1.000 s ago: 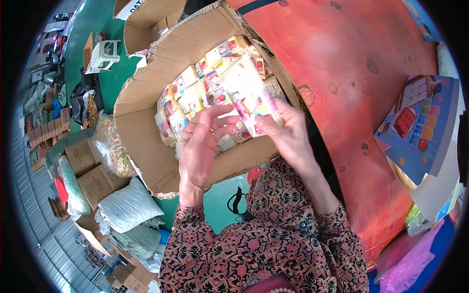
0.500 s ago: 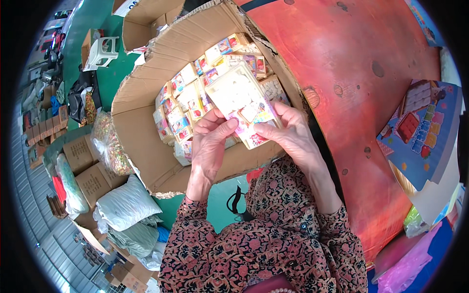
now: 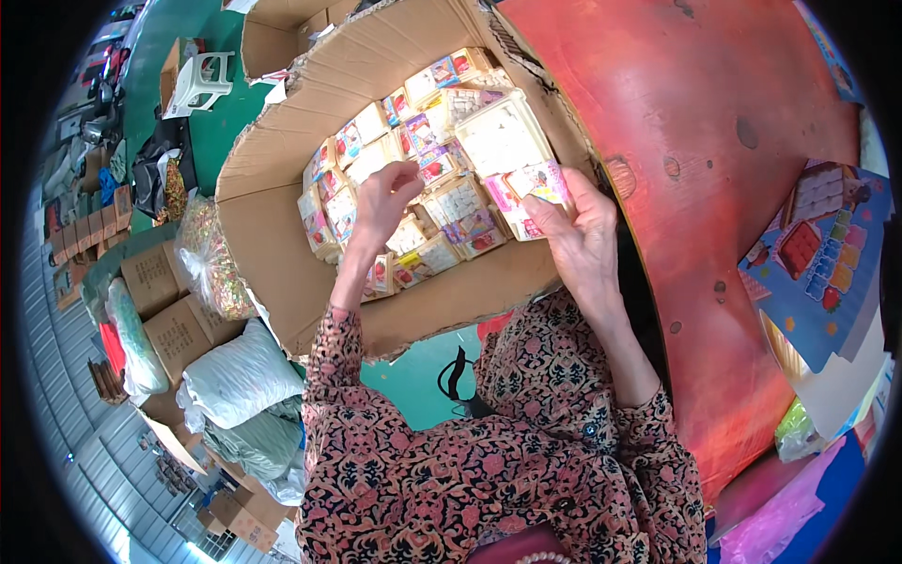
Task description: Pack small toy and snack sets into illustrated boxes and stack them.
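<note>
Pack (image 3: 512, 150): flat, pale, with pink printed edge; held above the right part of the carton, tilted.
Right hand (image 3: 583, 240): clamped on the pack's near right edge, thumb on top, fingers beneath.
Left hand (image 3: 381, 202): inside the carton, left of the pack, fingers curled down onto the small boxes; whether it grips one, cannot tell.
Small boxes (image 3: 432, 226): many, colourful, lying packed in the carton.
Carton (image 3: 282, 254): large, brown, flaps open, just left of the table.
Table (image 3: 723, 169): red, worn, right of the carton.
Toy card (image 3: 817, 254): blue, on the table's right edge.
Sacks (image 3: 235, 376): white, on the floor, near left.
Brown boxes (image 3: 169, 301): stacked beside the sacks.
Stool (image 3: 197, 80): white, far left.
</note>
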The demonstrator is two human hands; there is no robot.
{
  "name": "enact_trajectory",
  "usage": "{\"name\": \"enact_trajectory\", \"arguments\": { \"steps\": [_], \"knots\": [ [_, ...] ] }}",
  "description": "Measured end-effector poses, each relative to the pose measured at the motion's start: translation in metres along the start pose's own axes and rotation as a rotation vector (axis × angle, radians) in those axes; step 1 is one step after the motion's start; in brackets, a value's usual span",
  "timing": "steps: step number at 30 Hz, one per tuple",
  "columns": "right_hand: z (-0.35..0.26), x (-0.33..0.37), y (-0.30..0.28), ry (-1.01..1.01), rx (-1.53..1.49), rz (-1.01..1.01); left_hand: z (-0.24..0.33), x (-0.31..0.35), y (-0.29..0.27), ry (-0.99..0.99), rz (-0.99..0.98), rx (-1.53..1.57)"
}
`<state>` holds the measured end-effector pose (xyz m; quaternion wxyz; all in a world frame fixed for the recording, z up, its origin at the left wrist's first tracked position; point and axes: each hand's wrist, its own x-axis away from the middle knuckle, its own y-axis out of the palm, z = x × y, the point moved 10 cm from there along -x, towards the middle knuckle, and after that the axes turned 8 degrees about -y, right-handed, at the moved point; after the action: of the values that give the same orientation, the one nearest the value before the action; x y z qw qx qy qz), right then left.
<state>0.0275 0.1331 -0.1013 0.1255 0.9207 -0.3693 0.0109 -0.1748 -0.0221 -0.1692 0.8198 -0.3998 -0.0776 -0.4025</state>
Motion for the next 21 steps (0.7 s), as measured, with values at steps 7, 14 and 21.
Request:
{"name": "enact_trajectory", "arguments": {
  "steps": [7, 14, 21],
  "knots": [
    [-0.003, -0.004, -0.003, -0.018, 0.012, 0.055, -0.008, -0.018, 0.012, 0.228, 0.177, -0.29],
    [0.001, -0.004, 0.001, 0.003, 0.065, 0.027, -0.087, -0.023, -0.049, 0.058, 0.458, -0.342],
    [0.014, -0.004, -0.011, 0.054, 0.099, 0.024, -0.117, -0.062, -0.02, -0.23, 0.35, -0.281]
  ]
}}
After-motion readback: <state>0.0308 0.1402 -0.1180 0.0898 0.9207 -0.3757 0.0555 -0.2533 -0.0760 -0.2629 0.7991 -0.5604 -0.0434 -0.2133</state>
